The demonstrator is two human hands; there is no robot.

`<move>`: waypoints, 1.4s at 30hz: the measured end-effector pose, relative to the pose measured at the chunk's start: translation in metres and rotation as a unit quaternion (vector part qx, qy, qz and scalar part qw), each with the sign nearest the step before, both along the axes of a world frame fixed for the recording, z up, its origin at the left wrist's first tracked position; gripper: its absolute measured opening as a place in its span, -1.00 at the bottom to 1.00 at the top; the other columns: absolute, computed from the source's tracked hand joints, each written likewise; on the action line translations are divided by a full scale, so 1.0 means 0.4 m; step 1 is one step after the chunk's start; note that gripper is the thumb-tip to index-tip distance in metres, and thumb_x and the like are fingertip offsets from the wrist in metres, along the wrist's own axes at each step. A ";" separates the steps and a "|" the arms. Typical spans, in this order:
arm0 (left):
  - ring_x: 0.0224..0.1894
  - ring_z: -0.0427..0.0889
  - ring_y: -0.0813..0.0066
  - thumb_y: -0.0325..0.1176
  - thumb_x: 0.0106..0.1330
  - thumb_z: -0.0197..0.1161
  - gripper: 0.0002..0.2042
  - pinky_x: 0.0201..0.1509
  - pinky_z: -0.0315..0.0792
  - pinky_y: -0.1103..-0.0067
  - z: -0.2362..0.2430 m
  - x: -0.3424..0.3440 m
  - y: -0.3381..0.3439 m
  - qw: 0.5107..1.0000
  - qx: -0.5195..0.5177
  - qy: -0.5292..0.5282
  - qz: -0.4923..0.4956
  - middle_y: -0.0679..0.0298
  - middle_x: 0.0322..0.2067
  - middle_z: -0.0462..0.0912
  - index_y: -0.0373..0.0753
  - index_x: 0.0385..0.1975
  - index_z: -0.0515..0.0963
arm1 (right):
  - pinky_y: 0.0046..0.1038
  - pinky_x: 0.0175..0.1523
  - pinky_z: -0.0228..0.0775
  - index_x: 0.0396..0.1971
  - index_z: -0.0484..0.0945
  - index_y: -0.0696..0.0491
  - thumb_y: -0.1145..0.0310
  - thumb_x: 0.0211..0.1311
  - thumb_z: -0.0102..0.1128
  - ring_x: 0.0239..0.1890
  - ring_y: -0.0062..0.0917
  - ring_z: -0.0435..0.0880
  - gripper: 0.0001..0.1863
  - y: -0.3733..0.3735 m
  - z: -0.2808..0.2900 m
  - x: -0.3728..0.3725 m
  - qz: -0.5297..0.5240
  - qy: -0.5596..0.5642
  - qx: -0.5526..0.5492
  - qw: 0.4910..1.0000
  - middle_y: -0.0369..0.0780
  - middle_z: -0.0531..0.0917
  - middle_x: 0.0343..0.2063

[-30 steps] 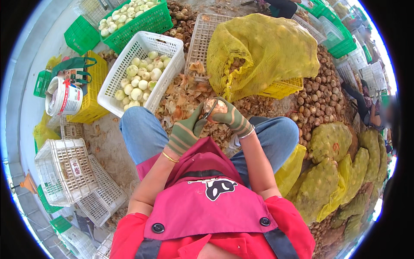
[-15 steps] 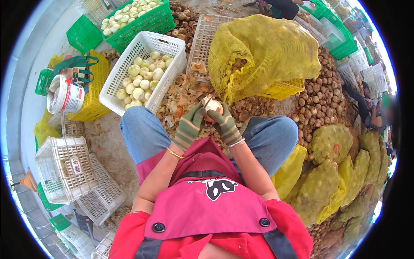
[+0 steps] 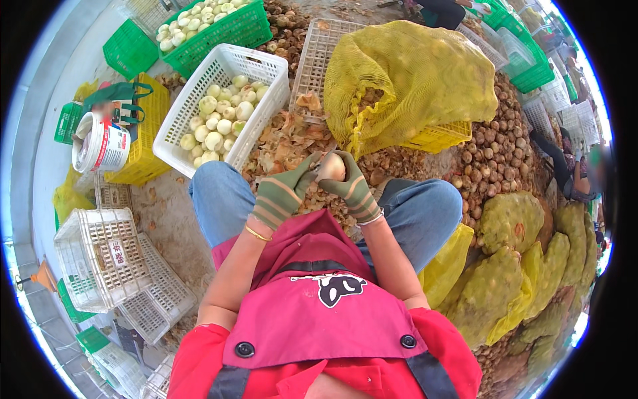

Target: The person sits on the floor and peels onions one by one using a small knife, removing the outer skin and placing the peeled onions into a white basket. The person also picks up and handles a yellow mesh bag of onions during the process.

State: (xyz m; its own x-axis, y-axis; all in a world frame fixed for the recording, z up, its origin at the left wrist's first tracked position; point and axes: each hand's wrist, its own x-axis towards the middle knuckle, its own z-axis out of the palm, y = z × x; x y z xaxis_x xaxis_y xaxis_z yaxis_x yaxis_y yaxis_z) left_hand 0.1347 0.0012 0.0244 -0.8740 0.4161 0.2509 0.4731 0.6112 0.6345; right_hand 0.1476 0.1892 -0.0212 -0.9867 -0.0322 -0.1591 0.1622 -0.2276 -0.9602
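Note:
In front of my knees both my hands work close together, in green gloves with tan stripes. My right hand (image 3: pixel 357 191) is wrapped round an onion (image 3: pixel 334 168), whose pale peeled side faces up. My left hand (image 3: pixel 284 191) is closed on a small knife (image 3: pixel 325 159). Only a thin part of its blade shows beside the onion, and the handle is hidden in the glove. Under the hands lie loose brown onion skins (image 3: pixel 282 141). Close by at the left stands a white crate (image 3: pixel 171 132) holding several peeled onions (image 3: pixel 214 141).
Ahead right, a yellow mesh sack (image 3: pixel 419 80) rests on a yellow crate (image 3: pixel 438 136). Unpeeled onions (image 3: pixel 495 159) are heaped at the right, with full sacks (image 3: pixel 508 219) nearer. At the left stand a white bucket (image 3: pixel 109 147) and stacked white crates (image 3: pixel 100 259). Other people sit far right.
The onion has turned in my right hand and now shows a smooth pale side. My left hand has shifted slightly left, drawing a little apart from the right.

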 end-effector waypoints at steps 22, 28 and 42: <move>-0.43 0.66 0.06 -0.09 0.47 -0.01 -0.61 -0.37 0.49 0.28 -0.234 -0.079 -0.128 0.991 -0.047 -0.076 0.104 0.06 -0.37 0.69 -0.06 0.21 0.46 | -0.46 0.18 0.38 0.21 0.36 0.19 0.42 -0.04 0.36 0.05 -0.53 0.56 -0.29 0.011 0.019 -0.017 0.086 -0.060 -0.201 0.974 -0.22 0.58 0.02; -0.58 0.57 0.05 -0.09 0.43 0.10 -0.47 -0.52 0.37 0.30 0.020 -0.011 -0.041 0.994 -0.070 -0.079 0.009 0.06 -0.62 0.54 0.02 0.38 0.25 | -0.52 0.10 0.43 0.16 0.42 0.18 0.37 0.01 0.43 -0.04 -0.59 0.59 -0.34 0.019 -0.014 -0.017 0.048 -0.054 -0.038 0.997 -0.26 0.61 -0.04; -0.55 0.61 0.12 -0.10 0.42 0.10 -0.64 -0.47 0.42 0.34 -0.015 -0.048 -0.060 0.996 -0.057 -0.066 -0.006 0.07 -0.60 0.58 -0.06 0.12 0.56 | -0.53 0.01 0.48 0.13 0.46 0.18 0.41 -0.05 0.43 -0.10 -0.62 0.61 -0.34 0.017 0.047 -0.013 0.123 -0.042 0.039 0.991 -0.26 0.64 -0.10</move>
